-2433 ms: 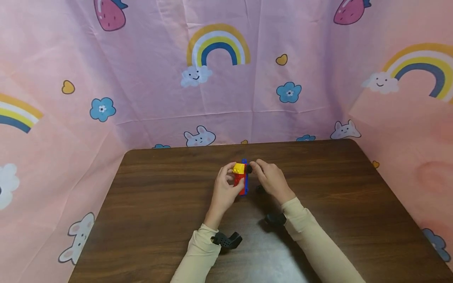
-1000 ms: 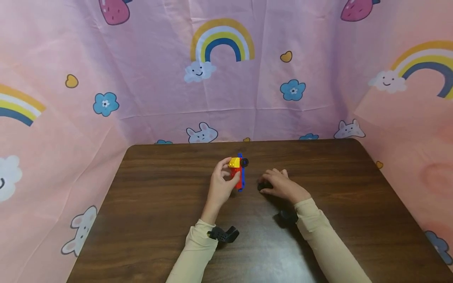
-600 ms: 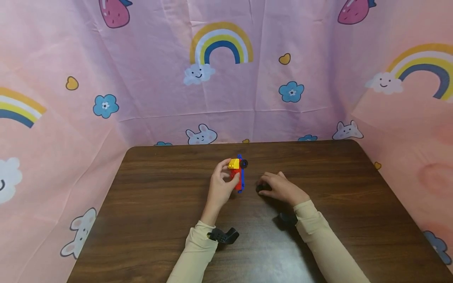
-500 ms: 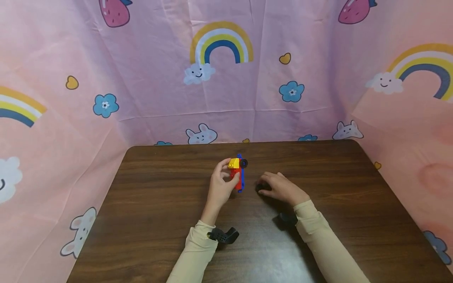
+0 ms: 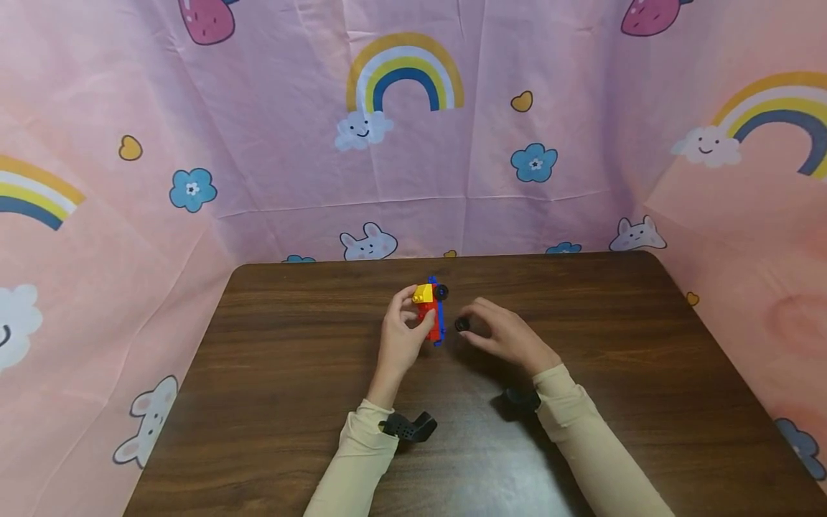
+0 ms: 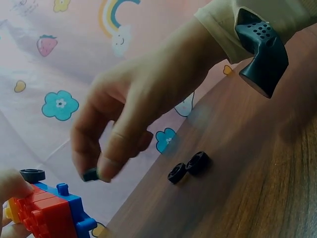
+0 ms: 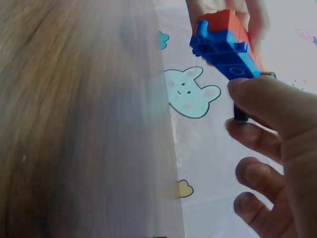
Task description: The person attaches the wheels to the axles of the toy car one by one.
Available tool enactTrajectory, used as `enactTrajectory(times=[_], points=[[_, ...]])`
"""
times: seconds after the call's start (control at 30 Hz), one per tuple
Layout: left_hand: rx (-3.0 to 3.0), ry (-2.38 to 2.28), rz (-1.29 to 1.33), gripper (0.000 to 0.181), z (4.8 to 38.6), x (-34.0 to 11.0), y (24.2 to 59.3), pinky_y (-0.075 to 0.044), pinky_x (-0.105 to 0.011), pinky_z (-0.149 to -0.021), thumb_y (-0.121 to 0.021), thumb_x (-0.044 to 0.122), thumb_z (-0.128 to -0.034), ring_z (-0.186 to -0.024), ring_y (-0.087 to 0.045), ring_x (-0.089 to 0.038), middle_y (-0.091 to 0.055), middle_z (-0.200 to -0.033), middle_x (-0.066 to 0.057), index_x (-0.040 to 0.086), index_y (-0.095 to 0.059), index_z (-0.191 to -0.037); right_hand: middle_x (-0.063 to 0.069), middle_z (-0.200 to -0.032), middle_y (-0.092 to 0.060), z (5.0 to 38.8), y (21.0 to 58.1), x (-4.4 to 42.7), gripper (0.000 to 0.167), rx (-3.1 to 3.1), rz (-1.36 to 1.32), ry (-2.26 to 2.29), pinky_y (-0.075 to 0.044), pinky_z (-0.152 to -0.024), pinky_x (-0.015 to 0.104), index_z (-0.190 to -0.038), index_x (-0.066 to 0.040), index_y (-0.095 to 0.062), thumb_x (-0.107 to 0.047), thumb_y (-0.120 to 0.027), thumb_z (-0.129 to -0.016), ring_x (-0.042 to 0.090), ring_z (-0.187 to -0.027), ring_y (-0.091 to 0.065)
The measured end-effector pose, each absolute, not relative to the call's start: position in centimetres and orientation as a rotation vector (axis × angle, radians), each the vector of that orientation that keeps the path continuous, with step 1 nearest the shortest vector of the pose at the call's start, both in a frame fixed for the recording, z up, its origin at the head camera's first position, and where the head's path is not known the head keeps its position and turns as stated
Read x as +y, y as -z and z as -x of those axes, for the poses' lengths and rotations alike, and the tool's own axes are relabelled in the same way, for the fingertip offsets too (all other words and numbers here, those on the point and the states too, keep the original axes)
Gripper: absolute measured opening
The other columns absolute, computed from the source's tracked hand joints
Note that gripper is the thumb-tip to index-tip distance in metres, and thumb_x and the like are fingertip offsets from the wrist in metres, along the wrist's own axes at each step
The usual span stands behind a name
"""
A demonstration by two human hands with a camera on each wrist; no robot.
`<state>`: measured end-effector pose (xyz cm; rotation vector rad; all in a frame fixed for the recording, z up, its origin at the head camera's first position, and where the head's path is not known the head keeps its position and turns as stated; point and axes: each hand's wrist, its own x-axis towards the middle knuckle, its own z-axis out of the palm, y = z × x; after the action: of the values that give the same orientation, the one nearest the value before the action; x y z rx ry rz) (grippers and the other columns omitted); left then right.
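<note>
My left hand point(image 5: 399, 348) grips a toy brick car point(image 5: 436, 334) above the table, made of red and yellow bricks on a blue chassis. One black wheel point(image 5: 441, 292) is on the chassis's right side at the far, yellow end. My right hand point(image 5: 510, 337) pinches another black wheel point(image 5: 461, 324) between thumb and index finger, a short gap right of the car. In the right wrist view, that pinched wheel point(image 7: 240, 115) shows edge-on below the blue chassis point(image 7: 225, 52). Two loose black wheels point(image 6: 198, 162) lie together on the table in the left wrist view; my right hand hides them from the head camera.
The dark wood-grain table point(image 5: 291, 373) ends at a printed cloth backdrop point(image 5: 291, 143) behind and at both sides. Each wrist wears a black camera mount, the left mount point(image 5: 410, 427) sticking out above the tabletop.
The right hand has let go of a wheel at the car's far end, reached down to the table, and lifted another wheel toward the car. The left hand keeps its hold on the car.
</note>
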<state>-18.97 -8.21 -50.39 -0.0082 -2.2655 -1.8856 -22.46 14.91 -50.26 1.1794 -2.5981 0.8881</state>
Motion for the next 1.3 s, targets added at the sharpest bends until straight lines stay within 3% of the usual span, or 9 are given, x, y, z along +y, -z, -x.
enactTrajectory(times=[0.17,0.4,0.57,0.8,0.93,1.3], points=[[-2.27,1.883,-0.004,0.057,18.9,-8.3,50.4,-0.052,-0.024,-0.074,-0.076,0.018,-0.0945,-0.1,-0.062,-0.028,-0.065,-0.127,-0.017,0.012,-0.053,-0.146,0.0,-0.11,-0.069,22.3,50.0,14.5,0.033,-2.529,-1.183,-0.961,-0.049,-0.065,0.024,-0.12,-0.012,-0.068,-0.016,-0.082,-0.09,0.017,-0.076,-0.057],[-2.278,1.876,0.005,0.057,18.8,-8.3,50.4,-0.053,-0.027,-0.076,-0.076,0.018,-0.095,-0.101,-0.063,-0.029,-0.064,-0.128,-0.017,0.011,-0.053,-0.146,-0.002,-0.106,-0.068,22.0,49.8,13.8,0.035,-2.489,-1.177,-0.989,-0.044,-0.059,0.021,-0.119,-0.013,-0.068,-0.018,-0.084,-0.089,0.018,-0.067,-0.052],[-2.273,1.874,0.02,0.057,18.8,-8.2,50.3,-0.054,-0.027,-0.076,-0.076,0.017,-0.0952,-0.1,-0.064,-0.03,-0.064,-0.129,-0.018,0.011,-0.053,-0.146,-0.001,-0.108,-0.068,21.9,49.7,13.3,0.04,-2.472,-1.194,-0.989,-0.045,-0.061,0.021,-0.12,-0.012,-0.068,-0.015,-0.086,-0.085,0.011,-0.072,-0.049],[-2.259,1.893,0.035,0.056,18.8,-8.2,50.1,-0.054,-0.023,-0.074,-0.076,0.018,-0.0955,-0.1,-0.063,-0.029,-0.064,-0.128,-0.017,0.012,-0.053,-0.147,0.0,-0.108,-0.07,21.8,49.4,12.8,0.039,-2.446,-1.213,-0.974,-0.051,-0.071,0.026,-0.119,-0.011,-0.069,-0.015,-0.087,-0.085,0.02,-0.081,-0.061],[-2.246,1.899,0.037,0.057,18.8,-8.2,50.2,-0.054,-0.023,-0.075,-0.076,0.017,-0.0948,-0.1,-0.063,-0.03,-0.064,-0.127,-0.017,0.012,-0.053,-0.146,0.0,-0.107,-0.07,21.7,49.3,12.6,0.039,-2.427,-1.229,-0.973,-0.056,-0.073,0.028,-0.118,-0.011,-0.069,-0.017,-0.088,-0.084,0.017,-0.083,-0.063],[-2.231,1.931,0.048,0.057,18.8,-8.1,50.1,-0.054,-0.019,-0.071,-0.076,0.016,-0.0955,-0.101,-0.064,-0.03,-0.063,-0.13,-0.018,0.012,-0.052,-0.147,0.0,-0.101,-0.071,21.8,49.4,12.4,0.035,-2.383,-1.264,-0.979,-0.057,-0.069,0.025,-0.11,-0.011,-0.069,-0.015,-0.089,-0.082,0.014,-0.077,-0.063]])
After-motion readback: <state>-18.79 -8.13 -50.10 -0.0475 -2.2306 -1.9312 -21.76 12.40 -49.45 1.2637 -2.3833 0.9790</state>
